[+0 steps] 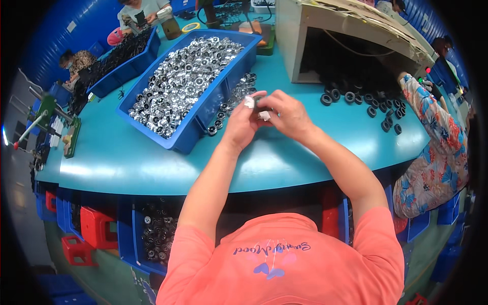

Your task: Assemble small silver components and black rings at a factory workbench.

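My left hand (241, 124) and my right hand (288, 116) meet above the blue-green table, fingers closed together around a small dark round piece (259, 105). It looks like a black rubber tyre, though fingers cover most of it and it is blurred. White wraps show on some fingertips. Beside my left hand is a blue bin (190, 119) heaped with shiny silver wheel hubs (190, 76). Loose hubs (218, 123) lie along the bin's right side. To the right, black rubber tyres (349, 97) are scattered on the table.
An open-fronted box (296, 56) at the back right has tyres spilling from it. A second blue bin (122, 73) holds dark parts. A green hand press (47, 109) stands far left. Co-workers sit behind and at right, one in a floral garment (432, 162). Below are red stools (96, 227).
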Available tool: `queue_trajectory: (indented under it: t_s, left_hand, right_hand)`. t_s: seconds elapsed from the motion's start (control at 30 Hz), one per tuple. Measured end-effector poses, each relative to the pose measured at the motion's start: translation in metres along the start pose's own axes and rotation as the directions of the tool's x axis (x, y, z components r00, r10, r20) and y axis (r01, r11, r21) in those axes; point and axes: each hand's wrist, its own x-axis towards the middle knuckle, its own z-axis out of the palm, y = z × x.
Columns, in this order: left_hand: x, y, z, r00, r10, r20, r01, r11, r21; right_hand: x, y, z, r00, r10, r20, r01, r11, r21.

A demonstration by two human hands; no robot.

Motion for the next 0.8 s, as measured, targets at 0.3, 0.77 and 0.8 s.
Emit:
queue_trajectory:
  t_s: [0.3, 0.77, 0.8]
  left_hand:
    - [0.005, 0.006, -0.031, 0.992, 0.059, 0.116, -0.031, 0.973, -0.229]
    - [0.007, 0.006, -0.040, 0.990, 0.083, 0.111, -0.044, 0.948, -0.315]
    - [0.006, 0.007, -0.040, 0.992, 0.081, 0.101, -0.045, 0.949, -0.313]
  right_hand:
    - [0.059, 0.085, 0.033, 0.977, 0.202, -0.064, -0.208, 0.972, -0.111]
    - [0.052, 0.089, 0.082, 0.990, 0.138, -0.019, -0.139, 0.971, -0.194]
    - [0.052, 0.089, 0.082, 0.990, 0.138, -0.018, -0.139, 0.974, -0.179]
